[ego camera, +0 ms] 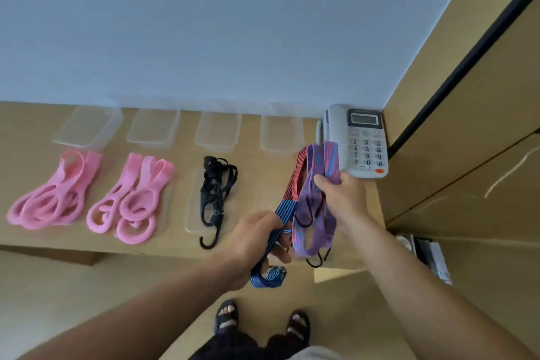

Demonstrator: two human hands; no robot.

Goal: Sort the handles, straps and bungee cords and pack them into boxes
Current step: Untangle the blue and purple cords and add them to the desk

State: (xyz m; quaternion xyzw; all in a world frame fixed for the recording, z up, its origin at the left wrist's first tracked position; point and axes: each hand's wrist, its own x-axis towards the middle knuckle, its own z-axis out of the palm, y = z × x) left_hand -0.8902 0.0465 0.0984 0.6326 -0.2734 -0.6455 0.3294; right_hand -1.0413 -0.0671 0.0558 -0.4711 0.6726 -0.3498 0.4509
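Observation:
My right hand [343, 199] grips a bunch of striped purple-and-red bungee cords [317, 184] above the desk's right end; their loops and black hooks hang below it. My left hand [257, 238] grips a blue striped bungee cord [279, 219] that runs up into the same bunch and dangles below my palm. A black bungee cord [216, 190] lies on a clear lid in the middle of the desk. Two piles of pink handles [52, 196] [134, 199] lie to the left.
Several clear plastic boxes [217, 133] stand in a row along the wall behind the piles. A grey desk phone [359, 140] sits at the desk's right corner, just behind my right hand. A wooden cabinet [467, 126] bounds the right side. My sandalled feet show below.

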